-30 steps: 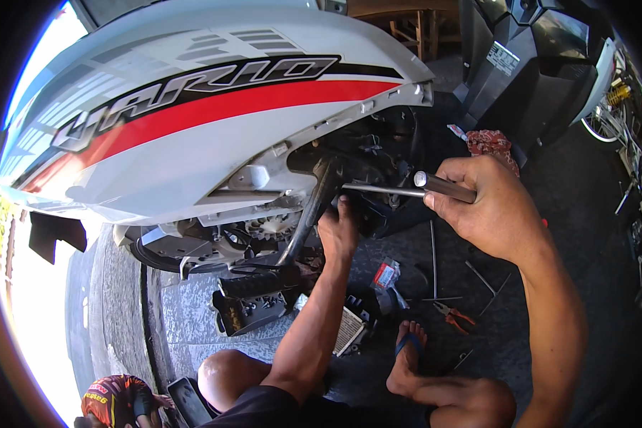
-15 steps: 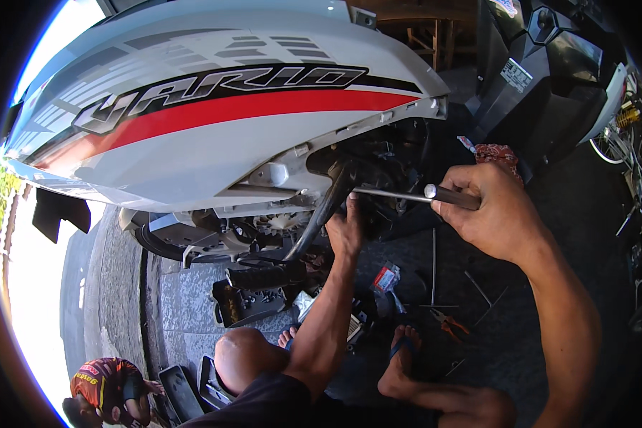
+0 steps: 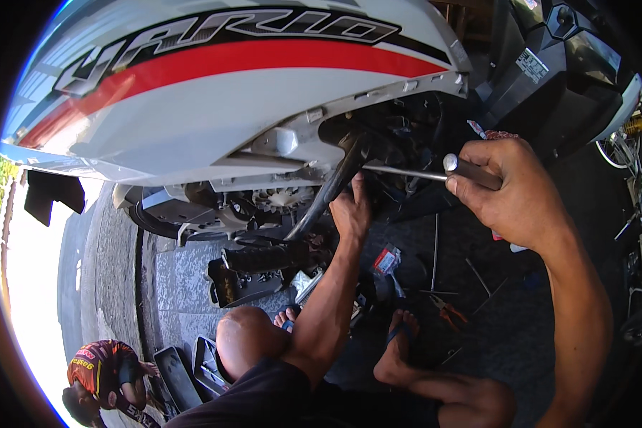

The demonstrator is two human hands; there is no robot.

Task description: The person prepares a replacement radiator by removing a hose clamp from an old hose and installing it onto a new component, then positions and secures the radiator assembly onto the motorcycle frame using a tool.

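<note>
My right hand (image 3: pixel 510 189) is closed round the thick metal handle (image 3: pixel 478 173) of what looks like a T-handle wrench. Its thin shaft (image 3: pixel 410 172) runs left into the opened underside of a white scooter body panel (image 3: pixel 214 118) with a red stripe. By the shaft's far end, below a black curved tube (image 3: pixel 328 192), is my left hand (image 3: pixel 351 210). Its thumb points up at the shaft tip, and the other fingers curl into the dark, mostly hidden. Whatever the wrench tip meets there is also hidden.
On the ground lie orange-handled pliers (image 3: pixel 447 312), a long T-bar tool (image 3: pixel 436 253), a small plastic packet (image 3: pixel 386 261) and a black tray of small parts (image 3: pixel 246 285). Another person (image 3: pixel 107 378) crouches at lower left. A dark scooter (image 3: pixel 556 78) stands at upper right.
The whole view has shifted, so the scooter sits higher. Both hands keep their places at the wrench and tube; a small red and white thing now shows beside my right wrist.
</note>
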